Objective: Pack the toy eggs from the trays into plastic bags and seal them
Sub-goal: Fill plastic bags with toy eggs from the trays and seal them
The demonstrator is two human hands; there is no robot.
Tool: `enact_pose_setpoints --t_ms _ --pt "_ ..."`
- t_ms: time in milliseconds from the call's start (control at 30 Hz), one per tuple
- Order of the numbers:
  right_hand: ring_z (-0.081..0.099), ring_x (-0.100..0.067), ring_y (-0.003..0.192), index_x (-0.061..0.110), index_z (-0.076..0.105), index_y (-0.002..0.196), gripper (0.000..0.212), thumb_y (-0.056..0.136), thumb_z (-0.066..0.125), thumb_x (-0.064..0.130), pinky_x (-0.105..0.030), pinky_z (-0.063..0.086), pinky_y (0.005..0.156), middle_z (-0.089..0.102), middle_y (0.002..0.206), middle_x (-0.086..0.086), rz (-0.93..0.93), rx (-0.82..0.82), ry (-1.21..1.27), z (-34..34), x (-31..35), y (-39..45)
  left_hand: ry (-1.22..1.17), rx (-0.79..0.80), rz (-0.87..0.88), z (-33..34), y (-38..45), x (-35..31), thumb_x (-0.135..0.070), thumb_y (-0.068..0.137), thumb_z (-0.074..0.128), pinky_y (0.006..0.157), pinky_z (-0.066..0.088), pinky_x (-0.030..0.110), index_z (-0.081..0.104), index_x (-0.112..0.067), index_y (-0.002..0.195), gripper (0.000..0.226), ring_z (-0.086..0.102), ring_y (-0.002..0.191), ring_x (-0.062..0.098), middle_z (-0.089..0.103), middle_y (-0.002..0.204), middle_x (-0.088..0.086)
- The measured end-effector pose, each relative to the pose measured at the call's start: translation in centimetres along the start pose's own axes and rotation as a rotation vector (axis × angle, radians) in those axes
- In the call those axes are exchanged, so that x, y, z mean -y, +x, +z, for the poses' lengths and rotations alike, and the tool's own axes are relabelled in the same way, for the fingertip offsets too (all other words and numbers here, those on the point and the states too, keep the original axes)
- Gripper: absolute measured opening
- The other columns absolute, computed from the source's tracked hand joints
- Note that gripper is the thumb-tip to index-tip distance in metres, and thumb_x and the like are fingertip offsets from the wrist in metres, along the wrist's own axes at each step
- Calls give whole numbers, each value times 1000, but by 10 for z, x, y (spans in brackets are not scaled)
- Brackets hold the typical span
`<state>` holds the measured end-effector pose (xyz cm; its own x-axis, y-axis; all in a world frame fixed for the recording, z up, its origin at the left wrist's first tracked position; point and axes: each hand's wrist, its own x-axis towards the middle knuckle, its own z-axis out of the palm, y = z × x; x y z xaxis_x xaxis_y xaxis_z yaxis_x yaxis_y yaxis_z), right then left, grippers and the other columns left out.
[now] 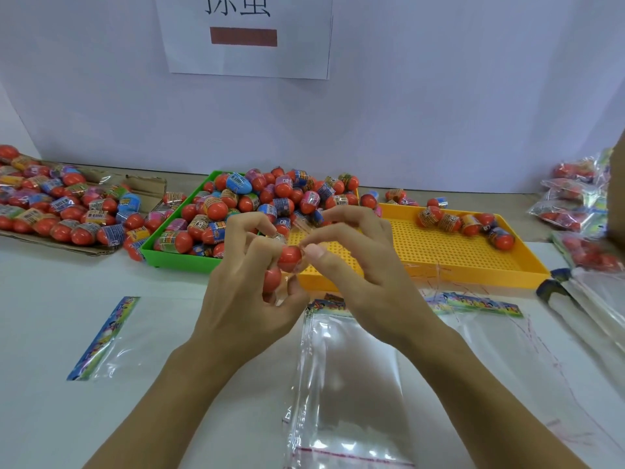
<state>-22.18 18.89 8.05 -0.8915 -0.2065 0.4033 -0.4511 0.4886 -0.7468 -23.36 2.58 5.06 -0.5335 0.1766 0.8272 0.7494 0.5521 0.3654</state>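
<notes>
Eggs [290, 258] are sitting in both hands, raised over the tabletop [50, 333] in front of the yellow tray [466, 262]. The left hand [247, 292] is curling its grip around two or more red eggs, one showing near the fingertips and one lower by the palm. The right hand [358, 265] is pinching at the top egg with thumb and forefinger; a thin clear film seems to be lying over these eggs, though whether that is a bag mouth is hard to tell.

An egg is likely to be slipping out if the left grip loosens, since the shells look smooth and round, and it would be rolling off among the bags. The film could also be tearing or folding if the pinch pulls sideways.

Just below the hands an empty clear bag [351, 377] is lying flat, a second bag [101, 340] is lying to the left, and more are lying to the right. The green tray [176, 258] is holding a heap of eggs, while the yellow tray is holding only a few at its far end. A cardboard flat [101, 247] at the left is carrying more eggs, and filled bags [575, 211] are piling up at the right edge. A pale wall with a paper sign [243, 35] is standing behind.
</notes>
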Motion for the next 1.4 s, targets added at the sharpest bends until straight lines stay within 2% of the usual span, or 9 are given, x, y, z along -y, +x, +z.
enact_pose_setpoints --t_ms 167,367,533,667,767,867,967,1133,1400 --pt "19 -3 136 46 60 121 33 88 61 52 -17 24 101 38 138 18 -21 202 -93 4 -3 -4 -20 31 15 1 -3 -1 -27 76 63 52 46 31 38 -18 89 29 43 87 14 37 110 3" --pt "66 -4 93 43 67 117 29 91 69 29 -22 58 75 58 116 12 129 78 179 0 -7 -1 -220 96 -80 6 -6 -1 -20 74 67 65 49 25 39 -19 99 37 47 100 14 36 113 3" --pt "72 -16 81 35 65 115 41 86 73 7 -27 59 68 63 119 7 172 -70 435 -10 -8 1 -698 95 -407 2 -3 -9 -15 71 63 72 57 26 44 -51 114 59 64 94 14 52 119 -18" --pt "73 -17 81 27 56 126 52 85 72 -2 -23 56 65 65 117 4 178 -169 578 -13 -8 3 -782 26 -666 0 6 -4 -12 78 79 76 56 20 59 -32 116 47 71 91 14 71 108 -5" --pt "74 -17 84 22 53 129 54 84 73 1 -24 57 67 69 112 1 197 -212 632 -12 -7 2 -793 85 -698 1 5 -6 -25 78 68 69 56 20 79 -28 95 20 73 84 13 77 90 -1" --pt "72 -11 91 24 60 121 45 80 78 26 -26 59 66 71 105 8 238 -227 595 -13 -4 2 -825 -4 -773 2 8 -8 -27 81 62 64 57 23 80 -29 87 19 73 81 17 76 85 4" --pt "71 -7 92 28 71 103 44 68 76 53 -36 62 72 73 100 12 234 -216 389 -11 -3 0 -762 -76 -765 2 7 -10 -21 90 60 60 57 22 77 -26 90 18 73 74 16 75 80 5" --pt "74 -14 78 16 78 89 8 85 74 22 -30 60 59 76 80 1 151 -219 485 -9 -3 -1 -757 -78 -757 6 6 -17 -19 93 56 61 58 24 71 -20 94 15 74 76 17 76 81 4" --pt "75 -22 77 13 76 87 14 86 68 24 -28 58 56 77 82 -5 186 -345 663 -13 1 0 -797 -146 -667 3 8 -19 -27 86 62 67 58 25 72 -30 78 13 74 80 14 77 84 1"
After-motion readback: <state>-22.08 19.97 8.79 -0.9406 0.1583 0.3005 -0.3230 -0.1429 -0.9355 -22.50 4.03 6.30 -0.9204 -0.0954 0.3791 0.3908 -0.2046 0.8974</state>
